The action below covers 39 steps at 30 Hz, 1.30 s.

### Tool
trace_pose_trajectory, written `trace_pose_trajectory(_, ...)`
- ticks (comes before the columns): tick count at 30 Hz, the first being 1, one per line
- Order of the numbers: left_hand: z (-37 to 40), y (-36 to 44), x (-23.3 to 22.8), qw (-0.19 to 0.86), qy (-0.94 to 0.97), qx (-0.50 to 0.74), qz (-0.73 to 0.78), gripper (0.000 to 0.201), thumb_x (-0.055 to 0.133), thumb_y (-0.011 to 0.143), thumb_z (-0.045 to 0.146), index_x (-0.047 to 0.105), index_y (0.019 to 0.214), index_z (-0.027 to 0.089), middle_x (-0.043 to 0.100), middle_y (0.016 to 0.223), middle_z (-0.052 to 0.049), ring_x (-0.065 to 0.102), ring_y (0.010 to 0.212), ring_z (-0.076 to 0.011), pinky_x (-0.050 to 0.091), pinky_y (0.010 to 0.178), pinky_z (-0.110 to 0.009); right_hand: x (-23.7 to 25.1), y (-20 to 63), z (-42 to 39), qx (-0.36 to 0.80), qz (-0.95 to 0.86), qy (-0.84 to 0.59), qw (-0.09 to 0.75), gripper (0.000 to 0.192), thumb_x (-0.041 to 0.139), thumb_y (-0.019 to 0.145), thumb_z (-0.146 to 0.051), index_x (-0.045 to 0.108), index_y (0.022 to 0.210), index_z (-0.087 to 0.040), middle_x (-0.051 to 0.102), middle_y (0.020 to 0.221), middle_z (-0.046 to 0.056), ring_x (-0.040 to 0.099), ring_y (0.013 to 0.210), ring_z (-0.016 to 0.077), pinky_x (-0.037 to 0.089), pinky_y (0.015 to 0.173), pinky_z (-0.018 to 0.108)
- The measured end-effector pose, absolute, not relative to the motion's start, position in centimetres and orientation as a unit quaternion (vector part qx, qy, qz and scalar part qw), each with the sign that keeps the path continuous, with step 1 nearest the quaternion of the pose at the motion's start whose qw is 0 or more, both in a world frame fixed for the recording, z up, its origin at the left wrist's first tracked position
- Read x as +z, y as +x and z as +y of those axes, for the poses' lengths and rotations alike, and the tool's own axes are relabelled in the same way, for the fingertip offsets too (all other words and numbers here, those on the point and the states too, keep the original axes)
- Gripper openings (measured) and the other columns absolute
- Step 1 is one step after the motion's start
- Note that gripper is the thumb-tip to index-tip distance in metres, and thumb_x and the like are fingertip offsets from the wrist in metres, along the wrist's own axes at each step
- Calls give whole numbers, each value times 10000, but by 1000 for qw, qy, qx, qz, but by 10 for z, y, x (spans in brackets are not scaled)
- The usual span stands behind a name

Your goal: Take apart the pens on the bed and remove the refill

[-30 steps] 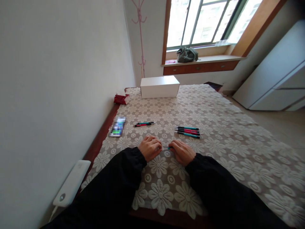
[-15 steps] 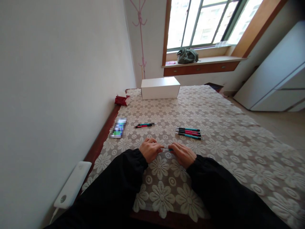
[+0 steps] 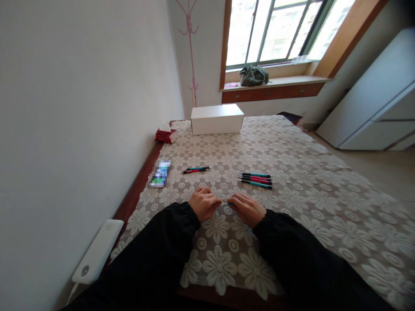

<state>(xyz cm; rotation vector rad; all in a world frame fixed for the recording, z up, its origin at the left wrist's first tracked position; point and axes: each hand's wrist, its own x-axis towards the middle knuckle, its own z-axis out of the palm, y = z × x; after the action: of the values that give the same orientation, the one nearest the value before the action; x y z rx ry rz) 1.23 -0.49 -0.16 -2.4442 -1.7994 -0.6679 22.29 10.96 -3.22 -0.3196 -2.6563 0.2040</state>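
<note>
My left hand [image 3: 203,202] and my right hand [image 3: 247,208] rest on the lace tablecloth [image 3: 292,181], fingers pinched together on one thin teal pen [image 3: 227,204]. Only a short piece of that pen shows between the fingertips; the rest is hidden in my hands. Just beyond my right hand lie three pens [image 3: 256,179] side by side, teal and red. Beyond my left hand lie two more pens [image 3: 196,169], one teal and one red, touching each other.
A small blurred packet [image 3: 160,173] lies left of the two pens. A white box [image 3: 216,119] stands at the table's far end, a red tissue pack [image 3: 165,135] at its left. A white device [image 3: 97,251] sits at the near left edge by the wall.
Both hands stay closed on the pen in the same spot; the gap between them has narrowed slightly. The view has shifted a little.
</note>
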Motion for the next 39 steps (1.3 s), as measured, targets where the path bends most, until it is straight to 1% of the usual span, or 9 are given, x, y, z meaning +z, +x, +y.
trace_pose_trajectory(7, -5, 13, 1, 20, -795, -217, -567, 243, 515, 981, 347, 734, 957, 244, 775, 903, -16, 593, 916, -201, 407, 850, -394, -31, 221, 109, 140, -947, -150, 246, 118, 461, 989, -230, 570, 1033, -212, 664, 932, 70, 641, 854, 205, 521, 780, 323)
trace_pose_trajectory(11, -5, 13, 2, 20, -794, -225, -564, 229, 526, 973, 339, 732, 944, 243, 773, 890, -9, 594, 909, -201, 412, 843, -391, -28, 222, 108, 161, -946, -135, 248, 127, 447, 998, -249, 569, 990, -215, 648, 883, 58, 633, 819, 194, 521, 752, 309)
trace_pose_trajectory(21, -5, 15, 0, 9, -790, -229, -569, 249, 512, 980, 349, 738, 959, 247, 775, 890, -20, 604, 908, -202, 427, 851, -398, -26, 220, 106, 146, -950, -123, 247, 173, 428, 993, -213, 599, 969, -209, 642, 865, 63, 620, 824, 195, 513, 764, 309)
trace_pose_trajectory(25, -5, 15, -2, 13, -789, -232, -568, 262, 507, 985, 369, 740, 968, 248, 777, 882, -24, 617, 904, -203, 438, 859, -399, -26, 220, 104, 119, -960, -118, 224, 211, 412, 1000, -217, 616, 1056, -214, 661, 897, 64, 624, 844, 201, 503, 769, 313)
trace_pose_trajectory(27, -5, 15, -3, 6, -780, -247, -575, 244, 526, 977, 374, 734, 985, 246, 779, 873, -21, 627, 909, -203, 445, 872, -397, -26, 220, 102, 107, -963, -120, 214, 231, 406, 1007, -232, 618, 1097, -218, 672, 911, 64, 627, 845, 202, 496, 763, 314)
trace_pose_trajectory(31, -5, 16, -5, -14, -756, -284, -589, 185, 603, 935, 344, 697, 1057, 241, 785, 844, 9, 644, 901, -195, 452, 897, -395, -25, 220, 99, 113, -961, -134, 212, 236, 406, 1021, -281, 629, 1067, -221, 693, 938, 65, 640, 845, 192, 482, 753, 301)
trace_pose_trajectory(34, -5, 17, -6, -15, -752, -294, -590, 152, 624, 924, 352, 698, 1013, 253, 786, 834, 21, 653, 891, -192, 452, 910, -395, -23, 220, 96, 134, -955, -156, 212, 235, 404, 1027, -299, 629, 1032, -229, 702, 941, 55, 653, 864, 184, 475, 759, 286)
trace_pose_trajectory(37, -5, 17, -5, -11, -745, -311, -590, 198, 649, 905, 418, 696, 1007, 255, 786, 854, 16, 658, 913, -200, 454, 925, -398, -21, 220, 95, 152, -950, -181, 204, 239, 398, 1031, -315, 621, 1013, -233, 705, 939, 46, 659, 871, 182, 474, 761, 282)
trace_pose_trajectory(39, -5, 16, -2, -6, -738, -324, -591, 261, 664, 884, 461, 688, 1032, 248, 783, 920, -2, 655, 962, -214, 454, 935, -407, -19, 220, 96, 157, -947, -195, 201, 242, 397, 1031, -327, 620, 1008, -234, 705, 939, 43, 660, 858, 182, 475, 751, 281)
